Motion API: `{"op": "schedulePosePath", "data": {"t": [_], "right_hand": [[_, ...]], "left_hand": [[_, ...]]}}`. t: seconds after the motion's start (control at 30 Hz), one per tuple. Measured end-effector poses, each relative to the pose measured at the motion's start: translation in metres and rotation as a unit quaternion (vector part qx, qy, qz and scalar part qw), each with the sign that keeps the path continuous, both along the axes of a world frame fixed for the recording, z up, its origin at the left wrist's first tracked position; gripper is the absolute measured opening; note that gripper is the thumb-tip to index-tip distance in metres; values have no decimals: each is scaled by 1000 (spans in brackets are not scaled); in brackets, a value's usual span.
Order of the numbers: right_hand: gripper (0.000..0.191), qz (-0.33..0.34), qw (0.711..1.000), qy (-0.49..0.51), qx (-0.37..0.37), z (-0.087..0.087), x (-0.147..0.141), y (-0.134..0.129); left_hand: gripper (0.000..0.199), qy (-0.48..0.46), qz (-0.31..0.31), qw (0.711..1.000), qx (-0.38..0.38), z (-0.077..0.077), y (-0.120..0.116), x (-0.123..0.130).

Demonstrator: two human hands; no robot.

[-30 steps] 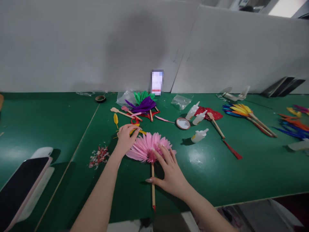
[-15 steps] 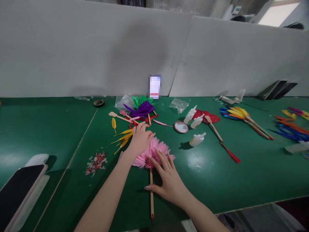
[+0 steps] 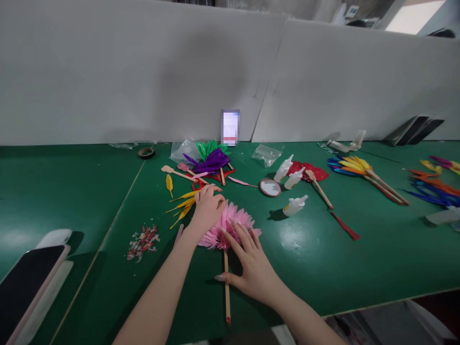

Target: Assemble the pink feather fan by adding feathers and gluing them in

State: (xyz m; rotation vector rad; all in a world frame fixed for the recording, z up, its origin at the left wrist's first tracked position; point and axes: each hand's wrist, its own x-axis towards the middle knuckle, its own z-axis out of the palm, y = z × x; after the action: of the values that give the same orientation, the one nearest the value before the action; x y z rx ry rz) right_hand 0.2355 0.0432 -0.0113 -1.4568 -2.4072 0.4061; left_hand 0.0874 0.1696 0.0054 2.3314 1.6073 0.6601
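In front of me lies a pink feather fan (image 3: pixel 230 224) with a flat wooden handle (image 3: pixel 227 287) pointing toward me. My right hand (image 3: pixel 249 258) rests on the fan's lower right with fingers spread over the feathers, its thumb across the handle. My left hand (image 3: pixel 206 206) is over the fan's upper left edge, fingers bent but apart; what lies beneath its palm is hidden. Beside it, yellow feathers (image 3: pixel 185 208) fan out to the left. A single pink feather (image 3: pixel 178 235) pokes out by my left forearm.
Glue bottles (image 3: pixel 295 206), a dish of white glue (image 3: pixel 270 187) and a red fan (image 3: pixel 312 171) are on the right. Behind my left hand lie purple feathers (image 3: pixel 212 161) and wooden sticks (image 3: pixel 176 172). Small flakes (image 3: pixel 143 243) and a phone (image 3: pixel 30 282) sit left. A multicoloured feather fan (image 3: pixel 354 165) lies farther right.
My left hand has shifted very slightly left along the fan's edge. The right hand and the fan stay nearly where they were; the view has tilted slightly.
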Motion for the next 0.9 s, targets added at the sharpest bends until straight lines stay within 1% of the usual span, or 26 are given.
{"op": "schedulePosePath", "data": {"t": [0.4,0.7,0.8,0.9], "right_hand": [[84,-1,1000,2,-1,2,0,0],[81,3,1000,2,3,1,0,0],[81,5,1000,5,7,1,0,0],[81,7,1000,7,9,2,0,0]], "left_hand": [[15,-7,-7,1000,14,-1,0,0],[15,-8,-22,999,26,-1,-2,1],[16,-10,-8,999,30,-1,1,-4],[18,-13,37,999,28,2,5,-15]]}}
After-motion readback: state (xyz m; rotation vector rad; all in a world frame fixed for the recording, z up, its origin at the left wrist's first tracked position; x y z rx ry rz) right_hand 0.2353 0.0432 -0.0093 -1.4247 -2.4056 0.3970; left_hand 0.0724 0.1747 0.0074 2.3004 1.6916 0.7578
